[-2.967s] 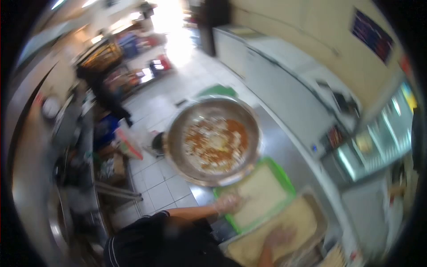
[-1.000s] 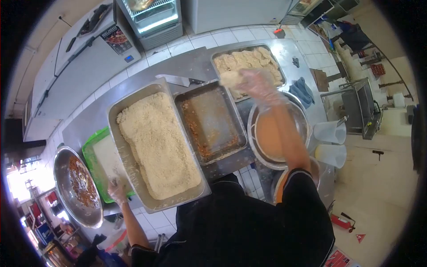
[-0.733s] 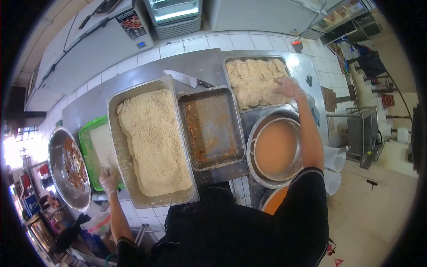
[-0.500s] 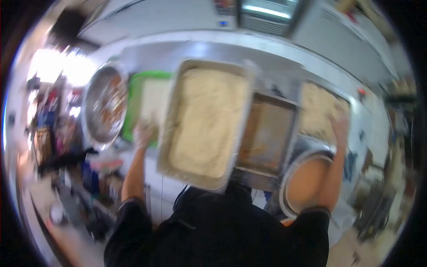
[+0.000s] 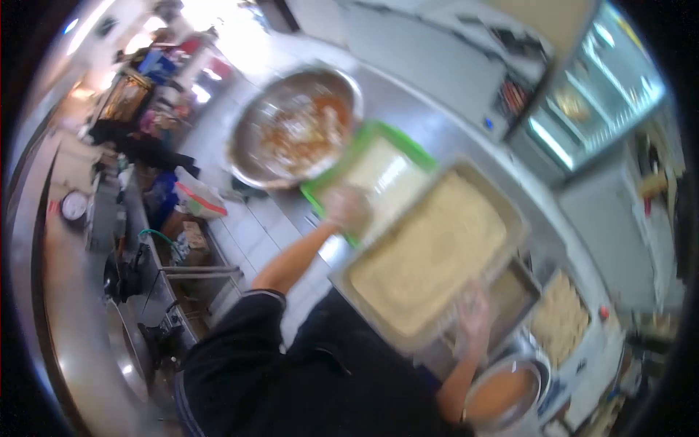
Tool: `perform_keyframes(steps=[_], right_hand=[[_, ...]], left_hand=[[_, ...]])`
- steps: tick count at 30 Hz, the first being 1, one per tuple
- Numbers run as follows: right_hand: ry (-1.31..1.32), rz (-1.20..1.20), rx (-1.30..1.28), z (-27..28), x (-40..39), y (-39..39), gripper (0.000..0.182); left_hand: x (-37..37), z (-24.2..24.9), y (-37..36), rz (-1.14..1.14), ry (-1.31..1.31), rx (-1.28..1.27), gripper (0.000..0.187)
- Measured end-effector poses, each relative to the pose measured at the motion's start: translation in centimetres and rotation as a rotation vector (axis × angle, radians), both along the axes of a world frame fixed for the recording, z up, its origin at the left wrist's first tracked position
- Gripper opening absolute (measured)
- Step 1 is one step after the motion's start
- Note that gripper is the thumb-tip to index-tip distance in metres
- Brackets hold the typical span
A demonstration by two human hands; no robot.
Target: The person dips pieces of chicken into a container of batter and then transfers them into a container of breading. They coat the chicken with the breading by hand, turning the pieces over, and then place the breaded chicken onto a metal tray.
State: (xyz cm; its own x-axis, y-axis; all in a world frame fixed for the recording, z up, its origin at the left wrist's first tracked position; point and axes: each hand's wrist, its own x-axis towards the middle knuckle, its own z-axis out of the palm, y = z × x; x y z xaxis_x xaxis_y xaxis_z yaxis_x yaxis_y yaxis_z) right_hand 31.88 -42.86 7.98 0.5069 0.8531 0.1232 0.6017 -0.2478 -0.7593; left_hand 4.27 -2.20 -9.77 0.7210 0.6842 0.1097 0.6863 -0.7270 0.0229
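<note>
My left hand (image 5: 348, 209), which seems to wear a clear glove, is at the near left part of a green tray (image 5: 416, 146) of whitish liquid (image 5: 393, 178). Motion blur hides its fingers. My right hand (image 5: 475, 313), also in what looks like a clear glove, is at the right edge of a deep metal pan (image 5: 520, 226). Its fingers look stretched out, with nothing visible in them. Pale yellow crumbs or flour (image 5: 429, 251) fill that pan.
A large steel bowl (image 5: 244, 131) with reddish-orange wet pieces stands beyond the green tray. Right of the crumb pan are a darker metal pan (image 5: 506, 295), coated pieces (image 5: 561, 317) in a tray, and a round container (image 5: 502, 397) with orange contents. A lit glass-front fridge (image 5: 593, 95) stands behind.
The view has swung left, so the counter now runs diagonally. My right hand has moved from the tray of coated pieces to the crumb pan's edge. My left hand stays at the green tray.
</note>
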Motion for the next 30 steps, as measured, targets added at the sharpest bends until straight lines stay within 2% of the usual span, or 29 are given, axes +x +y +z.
perform_keyframes(steps=[1, 2, 3, 4, 5, 6, 9, 11, 14, 15, 17, 18, 19, 21, 23, 24, 26, 27, 30], right_hand=[[0.316, -0.159, -0.053, 2.5, -2.9, 1.8, 0.048], [0.208, -0.143, 0.002, 1.0, -4.4, 1.8, 0.048], [0.095, -0.133, 0.056, -0.5, -5.8, 2.0, 0.049], [0.186, -0.147, -0.026, 1.9, -7.1, 3.6, 0.051], [0.136, -0.11, -0.07, 3.1, -8.4, 4.2, 0.052], [0.163, -0.17, -0.03, 2.8, -9.7, 4.4, 0.051], [0.248, -0.311, 0.055, -0.5, -11.5, 4.5, 0.051], [0.328, -0.343, 0.104, -3.3, -11.9, 4.4, 0.052], [0.157, -0.181, -0.305, 1.7, -13.1, 4.7, 0.071], [0.232, -0.218, -0.128, 0.3, -12.8, 4.9, 0.063], [0.376, -0.287, 0.212, -3.1, -12.0, 3.9, 0.053], [0.361, -0.313, 0.198, -3.0, -12.0, 3.2, 0.053], [0.348, -0.337, 0.185, -2.1, -12.5, 3.2, 0.052], [0.361, -0.35, 0.195, -3.2, -12.0, 2.1, 0.05], [0.402, -0.335, 0.227, -7.5, -9.7, -0.8, 0.047], [0.395, -0.361, 0.217, -7.3, -9.6, -1.6, 0.047], [0.391, -0.402, 0.207, -5.6, -10.4, -1.3, 0.047], [0.398, -0.404, 0.215, -5.3, -10.6, -1.7, 0.047], [0.466, -0.374, 0.258, -5.6, -10.0, -2.1, 0.046]], left_hand=[[1.8, -5.8, 2.7, -0.038, 0.003, 0.12, 0.02], [2.5, -9.1, 2.6, 0.045, 0.419, 0.524, 0.019], [3.7, -6.2, 2.9, 0.028, 0.354, 0.253, 0.02], [4.9, -3.2, 3.2, 0.043, 0.281, -0.017, 0.023], [5.0, 1.0, 3.8, 0.041, 0.18, -0.043, 0.024], [5.4, 4.7, 2.0, 0.034, 0.078, -0.104, 0.026], [6.2, 2.6, 2.9, 0.015, 0.093, -0.153, 0.026], [6.1, 1.1, 3.4, 0.008, 0.084, -0.023, 0.025], [6.2, -4.6, 3.9, -0.019, -0.061, 0.068, 0.019], [6.5, -6.1, 4.5, -0.032, -0.133, 0.082, 0.017], [7.1, -6.9, 4.9, -0.067, -0.052, 0.081, 0.017], [6.8, -7.2, 4.7, -0.081, -0.006, 0.076, 0.017], [6.2, -7.0, 4.3, -0.091, -0.083, 0.049, 0.017], [5.3, -5.6, 4.9, -0.121, -0.238, 0.017, 0.018], [4.8, -2.0, 5.2, -0.228, -0.06, 0.011, 0.021], [4.5, 0.3, 4.6, -0.28, 0.031, 0.002, 0.023], [3.7, 6.9, 3.9, -0.297, 0.063, -0.159, 0.03], [3.3, 8.5, 3.2, -0.304, 0.08, -0.245, 0.034], [2.5, 9.4, 2.9, -0.176, -0.151, -0.335, 0.04]])
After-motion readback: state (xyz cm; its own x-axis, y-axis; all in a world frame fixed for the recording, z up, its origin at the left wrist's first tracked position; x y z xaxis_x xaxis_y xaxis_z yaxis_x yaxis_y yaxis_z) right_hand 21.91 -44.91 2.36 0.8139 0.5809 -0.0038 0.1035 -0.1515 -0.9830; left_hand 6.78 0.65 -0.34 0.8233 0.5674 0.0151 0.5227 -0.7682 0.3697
